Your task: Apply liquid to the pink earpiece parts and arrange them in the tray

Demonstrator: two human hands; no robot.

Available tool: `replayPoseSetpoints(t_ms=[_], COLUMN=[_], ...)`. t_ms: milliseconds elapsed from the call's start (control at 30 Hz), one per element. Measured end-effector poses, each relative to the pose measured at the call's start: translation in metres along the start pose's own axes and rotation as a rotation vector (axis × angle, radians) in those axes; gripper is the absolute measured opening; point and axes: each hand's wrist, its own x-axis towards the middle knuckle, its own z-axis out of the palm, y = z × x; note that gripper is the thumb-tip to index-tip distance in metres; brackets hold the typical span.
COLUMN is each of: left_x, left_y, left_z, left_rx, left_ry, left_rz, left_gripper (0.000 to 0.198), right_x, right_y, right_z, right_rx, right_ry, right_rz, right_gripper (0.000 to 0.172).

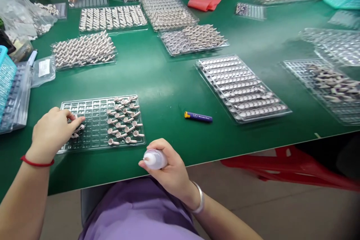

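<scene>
My left hand point(52, 132) reaches over the left end of a clear plastic tray point(97, 127). Its thumb and fingers are closed at a few small pale earbud shells point(79, 129), partly hidden by the hand. On the tray's right half lie rows of similar shells point(121, 125), each with a round cup and a short stem. In front of the tray, near the table edge, my right hand point(171, 172) is wrapped round a small white squeeze bottle point(154, 159), its nozzle pointing up and toward the left.
A purple lighter point(198, 117) lies right of the tray on the green table point(163, 90). Filled trays point(243, 88) stand to the right and farther back point(84, 49). Left are a turquoise basket point(7, 78) and stacked trays. Two people work opposite. A red stool point(270, 165) stands below.
</scene>
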Motion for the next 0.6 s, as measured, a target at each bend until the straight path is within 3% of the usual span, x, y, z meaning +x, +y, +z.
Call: replayPoseSetpoints(t_ms=[167,400,500,600], left_x=[0.001,-0.022,-0.038,-0.048], left_y=[-0.005,-0.001,0.003,0.004], left_z=[0.006,0.018,0.026,0.035], left_rx=[-0.145,-0.328,-0.414,-0.361], left_ry=[0.093,0.41,0.481,0.484], left_rz=[0.098,0.237,0.396,0.593], left_gripper=[0.033,0.014,0.014,0.013], right_x=[-0.001,0.0,0.0,0.0], right_y=[0.002,0.001,0.0,0.0], right_z=[0.0,-0.001,-0.001,0.0], right_rx=[-0.01,0.056,0.064,0.066], right_ry=[-0.002,-0.005,-0.018,-0.025], right_rz=[0.005,0.039,0.049,0.05], right_gripper=[0.02,0.021,0.021,0.021])
